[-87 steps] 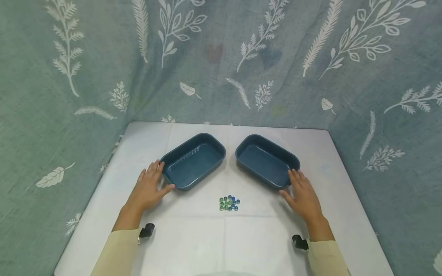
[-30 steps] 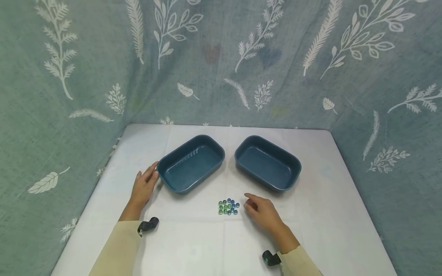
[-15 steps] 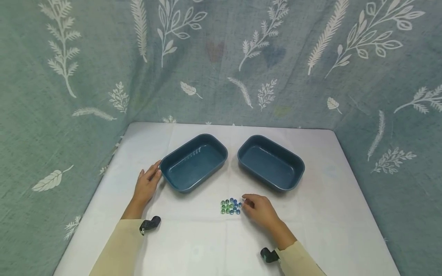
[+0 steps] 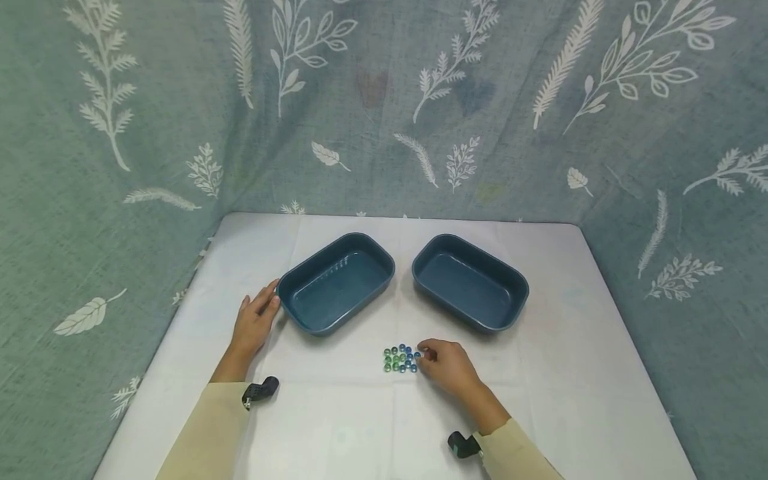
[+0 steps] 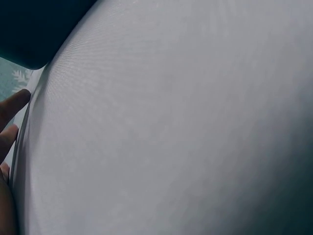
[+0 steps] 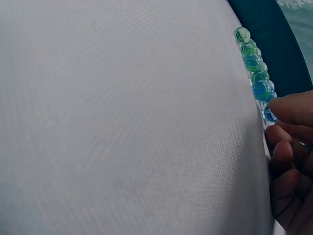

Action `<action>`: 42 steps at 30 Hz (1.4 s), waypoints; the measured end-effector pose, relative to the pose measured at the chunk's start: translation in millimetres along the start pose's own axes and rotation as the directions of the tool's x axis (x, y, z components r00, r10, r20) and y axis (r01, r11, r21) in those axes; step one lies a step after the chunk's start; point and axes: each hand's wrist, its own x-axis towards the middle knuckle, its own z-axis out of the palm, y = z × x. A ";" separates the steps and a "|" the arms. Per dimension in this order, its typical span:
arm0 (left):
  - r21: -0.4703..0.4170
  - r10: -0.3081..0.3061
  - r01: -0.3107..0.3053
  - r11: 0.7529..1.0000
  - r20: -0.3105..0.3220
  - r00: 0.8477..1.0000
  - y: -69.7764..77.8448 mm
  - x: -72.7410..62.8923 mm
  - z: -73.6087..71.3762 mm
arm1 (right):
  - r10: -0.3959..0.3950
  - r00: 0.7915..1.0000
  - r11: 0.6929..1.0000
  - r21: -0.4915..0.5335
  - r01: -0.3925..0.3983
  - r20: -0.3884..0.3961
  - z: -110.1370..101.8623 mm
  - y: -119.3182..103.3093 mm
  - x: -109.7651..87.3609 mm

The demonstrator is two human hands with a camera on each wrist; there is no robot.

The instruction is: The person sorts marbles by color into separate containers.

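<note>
Between my right hand's (image 4: 449, 365) thumb and index finger sits a blue glass marble (image 6: 270, 114), the rightmost of a small cluster; the fingertips pinch at it while the other fingers curl under. The remaining marbles (image 4: 396, 359), green on the left and blue on the right, lie close together on the white cloth. My left hand (image 4: 252, 327) rests by the near left corner of the left dark blue tray (image 4: 321, 327), its fingers relaxed and touching or nearly touching the outer wall. In the left wrist view only a few fingertips (image 5: 17, 100) show.
A second dark blue tray (image 4: 468, 313) stands angled at the right, behind my right hand. Both trays have nothing in them. A white cloth (image 4: 336, 427) covers the table, and patterned blue-green fabric (image 4: 384, 167) hangs behind and at both sides.
My right hand has left the right tray, moved inward to the marbles and closed its fingertips around the rightmost blue one. My left hand has drawn its thumb in, staying by the left tray.
</note>
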 end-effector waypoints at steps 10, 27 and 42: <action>-0.006 -0.001 0.001 1.000 -0.002 1.000 2.6 -0.4 -0.9 | -0.045 0.999 0.999 -0.011 0.045 0.003 2.7 0.7 2.9; -0.016 0.017 -0.017 1.000 -0.010 1.000 1.0 1.2 0.1 | 0.054 0.998 0.957 0.287 -0.046 -0.021 -2.7 13.9 4.0; -0.007 -0.039 0.039 0.999 0.009 0.999 5.0 0.1 -1.0 | 0.054 0.992 0.956 0.293 -0.018 -0.115 -22.0 10.9 3.5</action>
